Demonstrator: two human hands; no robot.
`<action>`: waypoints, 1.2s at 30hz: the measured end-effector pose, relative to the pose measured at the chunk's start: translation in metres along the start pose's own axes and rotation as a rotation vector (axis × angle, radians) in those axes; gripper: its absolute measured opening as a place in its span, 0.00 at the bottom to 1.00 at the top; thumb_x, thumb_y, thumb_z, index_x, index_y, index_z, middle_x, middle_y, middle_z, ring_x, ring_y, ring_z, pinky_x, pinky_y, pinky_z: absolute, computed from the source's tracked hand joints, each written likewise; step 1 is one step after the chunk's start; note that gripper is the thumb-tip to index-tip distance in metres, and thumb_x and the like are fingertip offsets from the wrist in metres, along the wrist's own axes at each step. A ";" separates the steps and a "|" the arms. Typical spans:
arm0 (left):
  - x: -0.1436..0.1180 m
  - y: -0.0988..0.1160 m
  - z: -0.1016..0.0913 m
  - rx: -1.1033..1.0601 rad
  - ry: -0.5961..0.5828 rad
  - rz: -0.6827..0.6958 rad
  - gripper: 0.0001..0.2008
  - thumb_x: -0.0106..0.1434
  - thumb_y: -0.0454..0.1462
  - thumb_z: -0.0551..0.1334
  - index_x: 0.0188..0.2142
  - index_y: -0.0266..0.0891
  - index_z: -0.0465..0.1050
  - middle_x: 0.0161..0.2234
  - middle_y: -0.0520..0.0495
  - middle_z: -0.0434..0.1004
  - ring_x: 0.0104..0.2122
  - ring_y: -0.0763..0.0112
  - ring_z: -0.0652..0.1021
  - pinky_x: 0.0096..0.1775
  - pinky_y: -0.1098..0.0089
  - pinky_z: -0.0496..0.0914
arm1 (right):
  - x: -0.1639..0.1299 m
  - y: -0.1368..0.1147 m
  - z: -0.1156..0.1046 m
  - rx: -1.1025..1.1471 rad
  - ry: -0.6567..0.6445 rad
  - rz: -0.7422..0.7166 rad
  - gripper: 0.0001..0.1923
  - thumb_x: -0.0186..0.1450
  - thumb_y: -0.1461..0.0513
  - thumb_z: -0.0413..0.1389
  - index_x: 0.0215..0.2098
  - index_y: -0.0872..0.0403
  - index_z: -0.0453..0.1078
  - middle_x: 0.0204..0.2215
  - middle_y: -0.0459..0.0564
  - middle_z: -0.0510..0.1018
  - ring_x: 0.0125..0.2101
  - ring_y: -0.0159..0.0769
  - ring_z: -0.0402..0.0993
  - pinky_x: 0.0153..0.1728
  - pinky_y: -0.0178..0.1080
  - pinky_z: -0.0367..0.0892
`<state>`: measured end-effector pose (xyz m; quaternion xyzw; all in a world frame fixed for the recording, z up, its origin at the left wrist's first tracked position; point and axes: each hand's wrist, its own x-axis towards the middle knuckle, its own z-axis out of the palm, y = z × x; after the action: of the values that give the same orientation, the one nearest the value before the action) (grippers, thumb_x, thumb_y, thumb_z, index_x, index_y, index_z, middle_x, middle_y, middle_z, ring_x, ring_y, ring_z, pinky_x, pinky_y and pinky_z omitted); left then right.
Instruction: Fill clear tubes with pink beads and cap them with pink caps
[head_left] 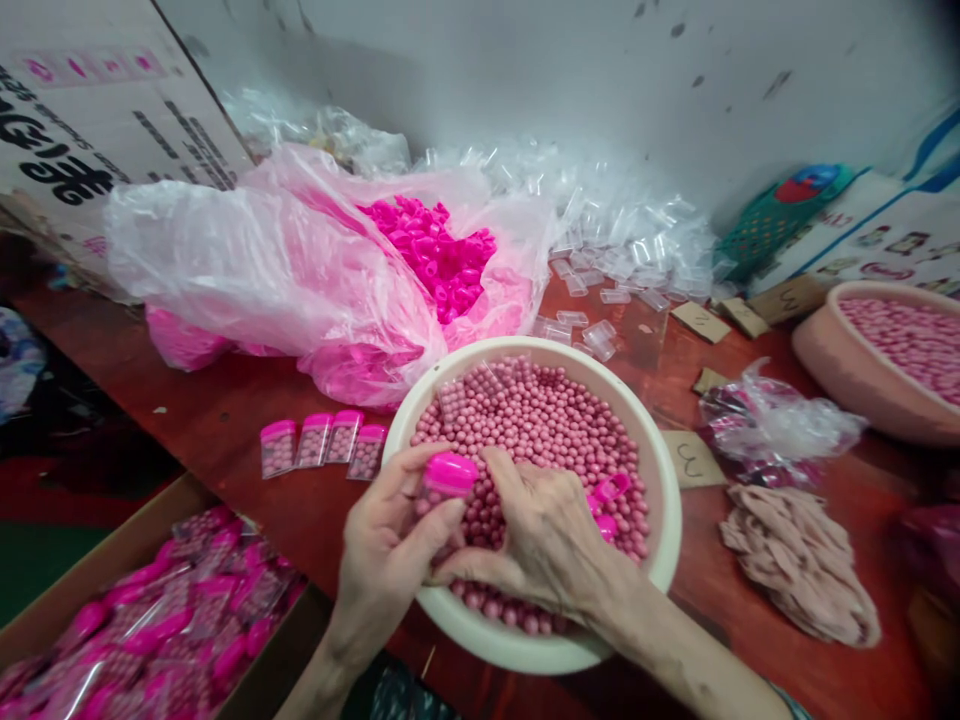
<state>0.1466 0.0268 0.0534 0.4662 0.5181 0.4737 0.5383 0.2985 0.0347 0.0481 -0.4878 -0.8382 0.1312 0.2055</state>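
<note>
Holding a small clear tube with a pink cap (448, 474) over the cream bowl (667, 500), the left hand (386, 555) has its fingers (405, 470) clamped on the tube's body, thumb pressed along its lower side. The right hand (544, 540) meets it from the other side, its fingers (499, 470) closed together against the pink cap, knuckles resting over the pink beads (547, 415) that fill the bowl. Two loose pink caps (609, 490) lie on the beads just right of the right hand's fingers.

Left of the left fingers, just outside the bowl's rim, four capped, bead-filled tubes (322, 442) lie side by side on the red counter (225, 420). Below and left of both hands, a cardboard box (112, 560) holds many filled tubes in clear wrappers. Beyond the fingers, past the bowl, an open plastic bag (285, 260) spills bright pink caps (435, 255), and a heap of empty clear tubes (622, 240) lies to the right of it against the wall. Right of the right fingers, well apart, sit a crumpled plastic bag (772, 425), a pinkish cloth (799, 560) and a second bowl of beads (832, 370).
</note>
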 end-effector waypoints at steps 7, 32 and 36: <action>0.008 -0.044 -0.065 0.426 0.544 0.146 0.20 0.59 0.41 0.61 0.51 0.40 0.66 0.32 0.50 0.74 0.26 0.71 0.74 0.28 0.71 0.69 | 0.000 0.032 -0.008 -0.117 0.112 0.261 0.10 0.67 0.57 0.50 0.32 0.55 0.64 0.21 0.47 0.72 0.19 0.34 0.68 0.22 0.35 0.55; 0.037 -0.059 -0.072 0.907 0.698 0.666 0.12 0.61 0.33 0.58 0.44 0.36 0.73 0.40 0.40 0.75 0.44 0.58 0.74 0.49 0.59 0.66 | 0.056 0.108 -0.027 0.014 0.135 0.092 0.08 0.63 0.67 0.50 0.31 0.58 0.71 0.29 0.50 0.76 0.30 0.34 0.70 0.34 0.35 0.62; 0.031 -0.021 -0.045 0.752 0.529 0.669 0.13 0.59 0.31 0.61 0.44 0.41 0.73 0.40 0.46 0.75 0.42 0.61 0.74 0.48 0.60 0.67 | 0.050 0.104 -0.039 0.029 0.156 0.142 0.08 0.62 0.67 0.52 0.28 0.58 0.72 0.26 0.49 0.76 0.27 0.33 0.70 0.31 0.34 0.60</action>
<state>0.1028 0.0553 0.0282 0.6301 0.5922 0.5022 0.0078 0.3743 0.1301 0.0495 -0.5517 -0.7810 0.1194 0.2672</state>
